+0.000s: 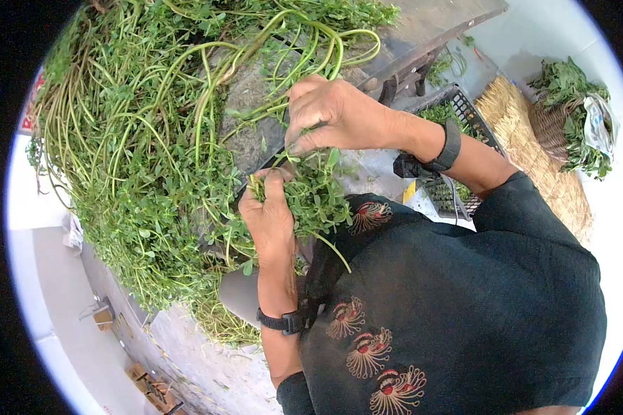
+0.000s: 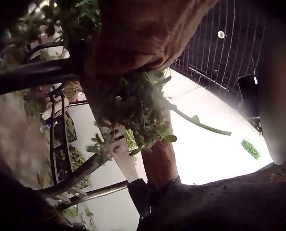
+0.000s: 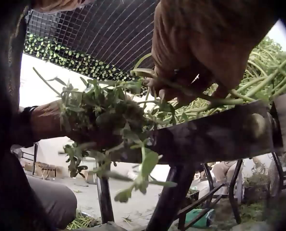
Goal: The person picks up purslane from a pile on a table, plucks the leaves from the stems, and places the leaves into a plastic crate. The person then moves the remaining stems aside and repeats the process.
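My left hand [image 1: 268, 221] grips a bunch of purslane sprigs [image 1: 318, 194] at the near edge of the table, with leaves spilling out on its right. One bare stem from the bunch sticks out towards the dark shirt. Just above and to the right, my right hand [image 1: 339, 114] has its fingers curled on a long purslane stem [image 3: 229, 102], which shows under the fingers in the right wrist view. A large heap of purslane [image 1: 138, 159] covers the table left of both hands. From the left wrist view, the left hand [image 2: 143, 33] sits over the leafy bunch [image 2: 138, 110].
The bare wooden tabletop [image 1: 436, 21] shows at the top right. Beside the right arm stands a black plastic crate [image 1: 488, 128] with greens in it. Further right lie a straw-coloured mat [image 1: 533, 149] and more leafy greens [image 1: 567, 79]. Metal table legs [image 3: 172, 197] stand below.
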